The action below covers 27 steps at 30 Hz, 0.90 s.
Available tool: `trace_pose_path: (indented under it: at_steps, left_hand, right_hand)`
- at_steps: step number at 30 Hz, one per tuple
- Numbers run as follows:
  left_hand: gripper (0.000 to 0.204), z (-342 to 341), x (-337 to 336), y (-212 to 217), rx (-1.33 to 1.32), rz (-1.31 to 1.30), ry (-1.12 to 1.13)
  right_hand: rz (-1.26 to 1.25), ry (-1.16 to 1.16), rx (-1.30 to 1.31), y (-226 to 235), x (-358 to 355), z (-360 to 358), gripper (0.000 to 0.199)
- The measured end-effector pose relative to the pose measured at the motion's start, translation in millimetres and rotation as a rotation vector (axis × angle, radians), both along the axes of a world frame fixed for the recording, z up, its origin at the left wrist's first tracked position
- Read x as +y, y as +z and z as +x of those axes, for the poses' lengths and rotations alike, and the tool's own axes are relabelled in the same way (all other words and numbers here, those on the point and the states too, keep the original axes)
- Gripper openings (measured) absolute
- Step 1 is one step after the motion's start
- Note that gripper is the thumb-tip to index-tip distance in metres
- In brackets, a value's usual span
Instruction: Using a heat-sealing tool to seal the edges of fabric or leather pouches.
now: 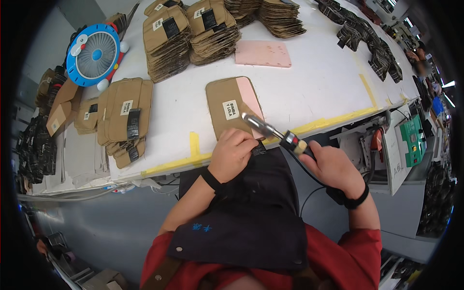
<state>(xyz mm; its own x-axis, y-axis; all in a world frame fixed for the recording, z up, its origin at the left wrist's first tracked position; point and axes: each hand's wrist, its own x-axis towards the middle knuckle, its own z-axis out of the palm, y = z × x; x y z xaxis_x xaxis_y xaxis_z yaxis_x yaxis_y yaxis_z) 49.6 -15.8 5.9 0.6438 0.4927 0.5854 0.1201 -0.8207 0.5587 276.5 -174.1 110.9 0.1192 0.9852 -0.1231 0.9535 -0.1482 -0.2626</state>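
Head view shows the right hand [333, 166] wrapped firmly round the black handle of a corded heat tool [278, 135], its metal tip resting on the lower edge of a tan leather piece [231, 107] backed by a pink template. Just left of the tip, the left hand [233, 152] presses closed fingers down on that same edge, at the near rim of the white table [314, 82]. Judging by this, an edge is being worked; the next move calls for sliding the tip along steadily while the holding fingers stay clear of it.
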Motion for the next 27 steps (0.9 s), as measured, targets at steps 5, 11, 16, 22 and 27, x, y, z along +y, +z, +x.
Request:
trace_pose_path:
  at_steps: [5, 11, 16, 22, 27]
  left_hand:
    - [0.03, 5.9, -1.6, -0.3, -0.039, -0.006, -0.018]
    - [0.029, 28.7, -1.4, 5.4, -0.003, -0.005, -0.015]
    - [0.027, 19.3, 5.8, 9.2, 0.034, 0.062, -0.052]
    - [0.023, 16.2, 4.8, 0.0, -0.024, 0.107, -0.038]
    - [0.018, 17.1, 3.0, -0.8, -0.045, 0.149, -0.041]
  right_hand:
    - [-0.115, 0.021, 0.009, 15.0, -6.2, -0.4, 0.037]
    - [0.033, -0.058, 0.23, -19.7, 71.3, -3.8, 0.035]
    - [-0.157, -0.306, 0.619, -7.3, 69.2, -18.2, 0.036]
    - [-0.007, -0.152, 0.378, -15.8, -8.7, -40.6, 0.042]
    - [0.02, -0.053, 0.043, -21.6, 6.9, -42.9, 0.036]
